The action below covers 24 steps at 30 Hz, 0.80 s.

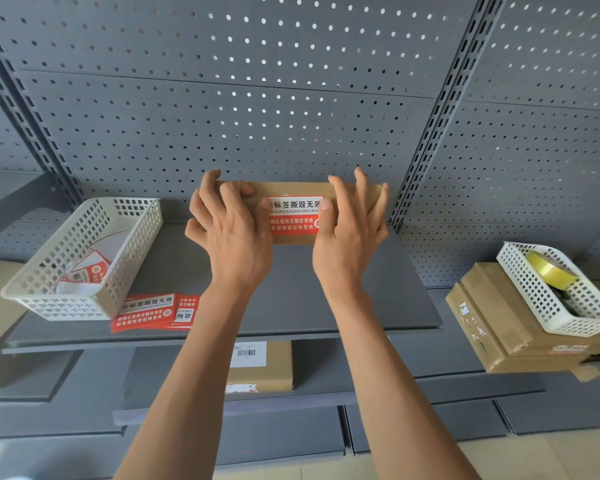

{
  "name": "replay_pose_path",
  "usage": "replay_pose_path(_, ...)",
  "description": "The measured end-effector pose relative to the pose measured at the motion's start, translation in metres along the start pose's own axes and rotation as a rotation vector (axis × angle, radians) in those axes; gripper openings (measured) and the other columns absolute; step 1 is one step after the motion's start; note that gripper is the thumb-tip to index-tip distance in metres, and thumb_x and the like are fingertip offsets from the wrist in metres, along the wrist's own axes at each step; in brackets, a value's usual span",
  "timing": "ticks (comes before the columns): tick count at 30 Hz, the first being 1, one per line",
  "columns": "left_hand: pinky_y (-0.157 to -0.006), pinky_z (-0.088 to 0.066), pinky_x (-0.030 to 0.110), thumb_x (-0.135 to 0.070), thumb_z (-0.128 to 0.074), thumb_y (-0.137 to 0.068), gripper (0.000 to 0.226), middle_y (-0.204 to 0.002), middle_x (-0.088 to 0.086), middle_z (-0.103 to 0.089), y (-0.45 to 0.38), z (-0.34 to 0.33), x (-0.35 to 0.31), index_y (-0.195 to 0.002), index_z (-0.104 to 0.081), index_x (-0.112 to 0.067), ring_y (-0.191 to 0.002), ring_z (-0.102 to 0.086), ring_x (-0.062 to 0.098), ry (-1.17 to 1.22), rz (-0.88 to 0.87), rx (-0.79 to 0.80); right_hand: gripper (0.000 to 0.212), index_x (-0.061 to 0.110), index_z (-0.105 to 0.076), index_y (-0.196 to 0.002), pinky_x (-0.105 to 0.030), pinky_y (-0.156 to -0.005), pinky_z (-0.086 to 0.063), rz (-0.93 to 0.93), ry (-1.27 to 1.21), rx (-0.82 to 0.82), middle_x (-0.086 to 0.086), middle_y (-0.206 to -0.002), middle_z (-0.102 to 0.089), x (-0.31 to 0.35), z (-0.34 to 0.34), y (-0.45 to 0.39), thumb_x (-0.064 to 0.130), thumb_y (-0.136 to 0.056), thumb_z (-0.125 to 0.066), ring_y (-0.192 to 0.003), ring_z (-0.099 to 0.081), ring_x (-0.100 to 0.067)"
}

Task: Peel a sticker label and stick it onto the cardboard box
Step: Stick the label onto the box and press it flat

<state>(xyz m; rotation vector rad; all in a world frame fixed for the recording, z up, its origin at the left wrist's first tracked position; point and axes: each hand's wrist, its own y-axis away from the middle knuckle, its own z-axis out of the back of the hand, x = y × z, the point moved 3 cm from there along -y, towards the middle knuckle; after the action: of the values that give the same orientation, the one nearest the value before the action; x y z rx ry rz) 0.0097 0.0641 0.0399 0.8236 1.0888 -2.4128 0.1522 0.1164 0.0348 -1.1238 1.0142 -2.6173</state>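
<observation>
A flat brown cardboard box (293, 189) lies at the back of the grey shelf (174, 258). A red and white sticker label (293, 216) lies on its top face. My left hand (231, 230) rests on the box's left end, thumb on the label's left edge. My right hand (350, 226) covers the box's right end, thumb pressing the label's right edge. The fingers of both hands curl over the box's far edge. A stack of spare red sticker labels (149, 311) lies near the shelf's front left.
A white mesh basket (80, 258) with peeled backing paper stands at the left. At the right, another white basket (561, 292) holds a yellow tape roll (551, 270) on top of stacked cardboard boxes (492, 323). A labelled box (260, 367) sits on the lower shelf. Pegboard wall behind.
</observation>
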Motion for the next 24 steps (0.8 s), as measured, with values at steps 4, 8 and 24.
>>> replay_pose_path(4, -0.1, -0.022, 0.05, -0.032, -0.046, -0.102, 0.021, -0.155, 0.007, -0.027, -0.0001, 0.0026, 0.0012, -0.115, -0.049, -0.016, -0.139, -0.023, 0.03, 0.026, -0.009, -0.001, 0.035, 0.034, -0.056, -0.135, -0.045, -0.106, -0.025, -0.003, -0.014, -0.003, 0.011, -0.16, -0.034, -0.0005, 0.0, 0.0004, 0.029, -0.104, -0.041, -0.155, -0.014, -0.028)
replay_pose_path(8, -0.103, -0.022, 0.05, -0.053, -0.054, -0.096, 0.038, -0.154, 0.005, -0.028, 0.0006, 0.0022, -0.0021, -0.114, -0.049, -0.019, -0.14, -0.024, 0.029, 0.034, 0.014, 0.02, 0.039, 0.034, -0.055, -0.134, -0.047, -0.107, -0.025, -0.022, 0.008, 0.021, 0.011, -0.161, -0.033, 0.0026, 0.0017, 0.0006, 0.048, -0.102, -0.038, -0.155, -0.013, -0.027)
replay_pose_path(24, -0.099, -0.022, 0.046, -0.057, -0.065, -0.088, 0.046, -0.153, 0.004, -0.028, -0.0007, 0.0042, 0.0022, -0.116, -0.048, -0.023, -0.139, -0.023, 0.027, 0.034, -0.007, 0.043, 0.043, 0.036, -0.05, -0.141, -0.05, -0.109, -0.026, 0.051, 0.042, 0.105, 0.009, -0.165, -0.025, -0.0042, 0.0052, -0.0004, 0.053, -0.101, -0.044, -0.155, -0.007, -0.03)
